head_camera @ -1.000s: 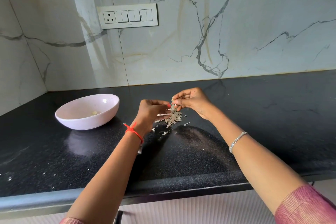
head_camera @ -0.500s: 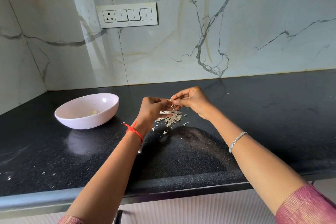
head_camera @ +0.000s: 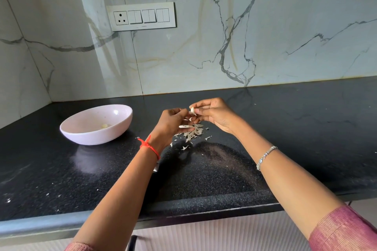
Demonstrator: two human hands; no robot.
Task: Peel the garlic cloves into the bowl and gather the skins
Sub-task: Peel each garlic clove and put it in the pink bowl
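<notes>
My right hand (head_camera: pixel 214 113) pinches a pale garlic clove (head_camera: pixel 192 110) between thumb and fingertips, held above the counter. My left hand (head_camera: pixel 173 123) is curled just to its left, with a strip of skin (head_camera: pixel 184 126) at its fingers. Below both hands lies a small heap of papery garlic skins (head_camera: pixel 192 133) on the black counter. A pale pink bowl (head_camera: pixel 120 126) stands to the left with a peeled clove (head_camera: pixel 104 125) lying inside it.
The black speckled counter (head_camera: pixel 285 128) runs to a marble wall with a switch panel (head_camera: pixel 141 16). Loose skin flakes (head_camera: pixel 184 147) are scattered near the heap, and tiny bits (head_camera: pixel 48 194) lie at the front left. The counter's front edge (head_camera: pixel 204 208) is close to me.
My hands have drawn slightly apart. The clove now shows clearly at my right fingertips, and a strip of skin has come away towards my left hand.
</notes>
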